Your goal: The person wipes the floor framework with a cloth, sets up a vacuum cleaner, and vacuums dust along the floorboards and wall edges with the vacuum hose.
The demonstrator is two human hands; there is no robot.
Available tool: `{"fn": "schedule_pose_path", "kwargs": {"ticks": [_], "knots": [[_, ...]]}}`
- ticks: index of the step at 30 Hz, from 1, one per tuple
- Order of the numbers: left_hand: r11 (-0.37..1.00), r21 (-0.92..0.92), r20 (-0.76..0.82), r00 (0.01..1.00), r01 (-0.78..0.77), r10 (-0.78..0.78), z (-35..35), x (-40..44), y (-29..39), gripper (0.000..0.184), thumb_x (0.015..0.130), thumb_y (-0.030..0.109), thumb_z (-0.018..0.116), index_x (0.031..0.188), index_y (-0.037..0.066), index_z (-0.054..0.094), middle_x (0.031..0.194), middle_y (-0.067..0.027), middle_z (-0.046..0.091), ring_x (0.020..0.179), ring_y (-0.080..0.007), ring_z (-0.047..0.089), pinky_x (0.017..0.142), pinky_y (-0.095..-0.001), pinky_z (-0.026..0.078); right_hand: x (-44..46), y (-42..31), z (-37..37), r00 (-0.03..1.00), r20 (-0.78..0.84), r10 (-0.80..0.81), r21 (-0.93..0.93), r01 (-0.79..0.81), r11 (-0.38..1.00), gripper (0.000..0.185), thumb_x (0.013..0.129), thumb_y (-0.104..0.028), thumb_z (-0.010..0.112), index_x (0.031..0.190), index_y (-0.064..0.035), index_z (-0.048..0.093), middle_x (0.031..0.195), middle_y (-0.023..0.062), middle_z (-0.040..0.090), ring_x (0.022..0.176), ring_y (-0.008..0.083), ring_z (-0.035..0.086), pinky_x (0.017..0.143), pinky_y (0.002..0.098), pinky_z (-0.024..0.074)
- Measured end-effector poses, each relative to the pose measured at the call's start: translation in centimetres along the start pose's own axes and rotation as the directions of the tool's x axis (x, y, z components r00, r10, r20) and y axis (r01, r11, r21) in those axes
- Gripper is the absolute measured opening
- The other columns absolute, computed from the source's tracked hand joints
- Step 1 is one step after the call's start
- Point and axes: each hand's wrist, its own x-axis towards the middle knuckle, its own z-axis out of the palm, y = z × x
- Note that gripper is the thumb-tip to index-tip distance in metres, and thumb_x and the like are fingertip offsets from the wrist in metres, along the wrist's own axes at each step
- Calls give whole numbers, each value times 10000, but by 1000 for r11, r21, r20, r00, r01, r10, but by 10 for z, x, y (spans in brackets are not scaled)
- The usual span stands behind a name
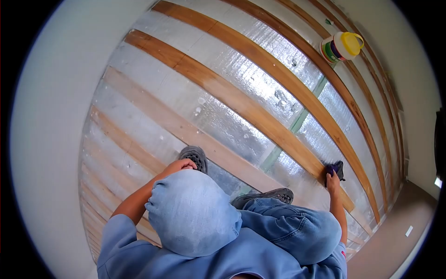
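Note:
My right hand [332,180] grips a dark, bunched cloth [334,170] and presses it against the wooden batten [260,118] at my right. This batten is mostly warm brown, with a paler dusty patch near its middle. My left hand [184,164] is by my raised knee, just above a dark clog [194,157]. Its fingers are curled together; the knee hides part of them, so whatever they may hold cannot be made out. Closer to me runs a pale, dusty batten [186,130].
Silvery foil sheeting [227,125] lies between the parallel battens, crossed by a greenish strip [297,122]. A white tub with a yellow lid [341,47] stands on the far battens. Walls [51,116] border the floor. A small white piece [409,231] lies at right.

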Motion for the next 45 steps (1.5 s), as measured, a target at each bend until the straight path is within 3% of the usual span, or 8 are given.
{"fn": "schedule_pose_path", "kwargs": {"ticks": [4,9,14,19,20,24,37,45], "knots": [[999,-36,57,998,-23,25,-10,4,-4,198,1076,147,577,1174,24,698,983,-29,729,903,-103,657,865,-286,537,25,-82,-59,972,106,-211,239,181,954,386,999,-287,618,1214,28,674,871,132,703,818,254,657,779,380,524],[976,-171,60,987,-134,146,-23,3,-17,215,1089,115,546,1210,7,688,985,-51,732,925,-132,676,880,-293,552,-8,-291,-122,890,378,-254,660,-67,749,356,1068,-234,589,1306,23,655,1120,26,694,946,118,640,849,292,528],[956,-46,-381,889,-291,253,-76,3,-11,200,1083,131,572,1143,-5,706,915,-41,719,872,-120,670,850,-293,560,-4,-414,-123,841,350,-413,718,42,694,411,1088,-275,598,1366,24,636,1185,34,696,1072,120,643,997,287,505],[952,296,-876,375,-79,304,-199,-1,-21,180,1069,196,609,1093,51,713,822,-33,673,765,-122,615,737,-298,511,-25,-517,-65,544,-55,-837,251,819,515,455,1026,-189,685,1412,35,599,1227,159,717,1139,263,680,1024,347,501],[935,354,-893,301,9,335,-226,-2,-30,181,1069,201,607,1099,51,704,828,-74,678,752,-163,625,732,-321,513,-18,-518,-32,486,-101,-868,172,868,466,508,952,-210,749,1413,-27,637,1362,224,666,1195,409,658,1075,419,511],[891,443,-894,122,102,431,-295,-10,-60,176,1063,179,586,1083,42,694,907,-148,718,822,-304,680,780,-391,539,-17,-527,73,323,127,-938,-220,931,291,709,889,-278,780,1546,-169,539,1628,154,469,1464,395,462,1182,544,410],[799,502,-826,-91,331,557,-288,20,-77,102,991,145,620,1023,55,655,1017,-132,695,1015,-377,622,908,-489,487,-27,-353,95,552,108,-827,-181,829,529,724,843,-20,701,1541,-66,518,1655,243,415,1545,473,358,1264,555,313],[866,437,-891,-16,244,454,-290,20,-85,128,966,181,651,1017,64,648,1013,-129,691,989,-364,612,903,-483,477,-34,-535,155,540,-22,-841,-182,825,535,775,910,-145,691,1612,0,398,1676,261,368,1583,466,276,1287,554,242]]}}
